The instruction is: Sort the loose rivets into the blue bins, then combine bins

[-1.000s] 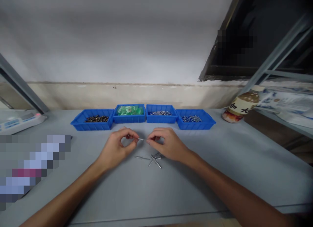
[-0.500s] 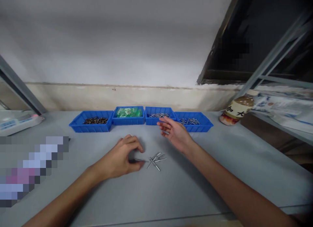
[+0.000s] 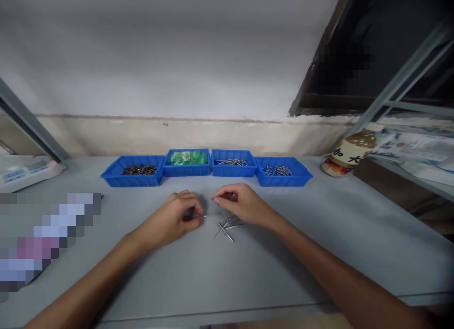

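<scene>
Metal pin (image 3: 205,216), slim and silvery, is pinched between thumb and forefinger of the left hand (image 3: 177,219), its tip poking out toward the right hand (image 3: 245,203); that hand's thumb and forefinger nearly meet, though whether they grip something small I cannot tell; just below lies a crossed pile of similar pins (image 3: 226,232) on the grey table (image 3: 220,281); behind stand four blue bins (image 3: 186,170) bearing no legible lettering; at right, a bottle (image 3: 334,168) wears a cream label (image 3: 345,152) with two bold dark characters, seemingly 加 and 大; blue print on the white packaging (image 3: 407,147) beside it is too blurred to read.
</scene>
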Motion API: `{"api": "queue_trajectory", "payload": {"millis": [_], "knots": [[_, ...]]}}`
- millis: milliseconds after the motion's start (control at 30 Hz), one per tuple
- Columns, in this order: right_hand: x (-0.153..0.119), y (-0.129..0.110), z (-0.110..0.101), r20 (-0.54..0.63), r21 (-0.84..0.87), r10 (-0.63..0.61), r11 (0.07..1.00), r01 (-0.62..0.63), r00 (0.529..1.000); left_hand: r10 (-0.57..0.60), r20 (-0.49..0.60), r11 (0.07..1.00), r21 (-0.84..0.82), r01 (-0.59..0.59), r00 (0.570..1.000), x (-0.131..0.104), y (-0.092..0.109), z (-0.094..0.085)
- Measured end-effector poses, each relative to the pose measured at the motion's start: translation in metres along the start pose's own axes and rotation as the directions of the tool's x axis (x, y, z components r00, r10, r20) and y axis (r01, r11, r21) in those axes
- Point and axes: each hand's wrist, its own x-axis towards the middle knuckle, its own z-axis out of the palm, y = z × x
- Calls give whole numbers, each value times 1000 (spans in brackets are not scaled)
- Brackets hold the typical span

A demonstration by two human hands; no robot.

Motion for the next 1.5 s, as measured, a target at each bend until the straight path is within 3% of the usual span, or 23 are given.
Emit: {"api": "queue_trajectory", "payload": {"millis": [100, 200, 367, 567, 767, 1000, 1100, 1167, 1267, 1333, 1400, 1500], "knots": [[-3, 0, 2, 60, -117, -63, 991, 70, 996, -73, -75, 997, -38, 71, 994, 0, 1, -1], [-4, 0, 3, 84, -180, -84, 979, 98, 993, -85, -174, 992, -105, 68, 981, 2, 0, 0], [-2, 0, 2, 45, -125, -82, 988, 88, 996, -132, -308, 981, -178, 79, 942, 3, -5, 1], [-1, 2, 0, 22, -103, -69, 992, 71, 997, -135, -275, 985, -145, 97, 952, 1, -4, 0], [0, 3, 1, 52, -47, -40, 998, 42, 998, -53, -357, 992, -129, 7, 933, 3, -2, 0], [0, -2, -2, 121, 99, 95, 989, -107, 988, -23, -413, 995, -93, -17, 910, 3, -3, 0], [3, -1, -8, 171, 283, 195, 929, -238, 966, -41, -397, 994, -112, -4, 917, 2, -1, 1], [6, 0, -15, 121, 476, 252, 834, -279, 960, -28, -358, 992, -126, -18, 933, 2, 2, 3], [13, 2, -29, -39, 743, 367, 633, -219, 930, 86, -211, 992, -70, -102, 974, 1, 10, 10], [15, 5, -36, -76, 810, 437, 551, -201, 896, 160, -86, 987, -3, -160, 983, 1, 16, 16], [15, 9, -39, -72, 789, 463, 569, -233, 884, 180, 6, 982, 46, -181, 984, 0, 20, 22], [12, 14, -36, -36, 670, 428, 680, -296, 903, 167, 62, 984, 52, -170, 984, -1, 21, 27]]}}
